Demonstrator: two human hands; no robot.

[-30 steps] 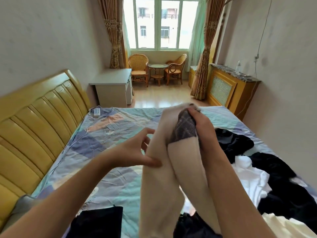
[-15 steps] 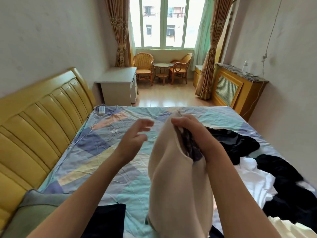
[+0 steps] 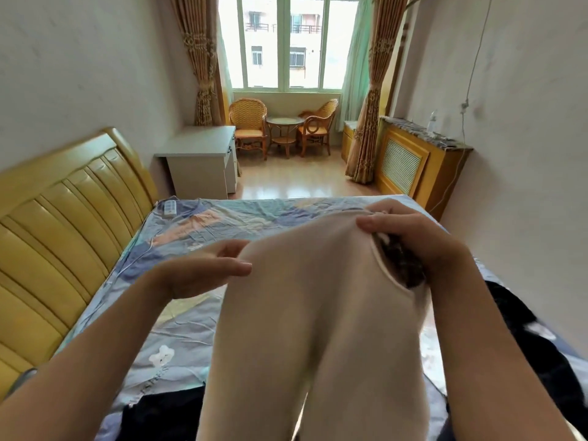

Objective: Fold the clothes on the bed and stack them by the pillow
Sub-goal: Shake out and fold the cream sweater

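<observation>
A cream garment with a dark patterned lining at its opening hangs in the air in front of me, over the bed. My right hand grips its top edge, thumb on the cream cloth, fingers curled over the dark lining. My left hand is at the garment's left edge with fingers nearly straight, its fingertips touching the cloth. A dark garment lies on the sheet at the bottom, and more dark clothes lie to the right, mostly hidden by my right arm. A grey-green pillow corner shows at the far left.
A yellow padded headboard runs along the left. A white remote lies at the bed's far left corner. Beyond the bed stand a white desk, wicker chairs with a small table, and a wooden radiator cabinet.
My right hand has raised the cream garment and spread it wider. My left hand moved from free air to the garment's left edge. The view tilted, hiding most clothes on the right.
</observation>
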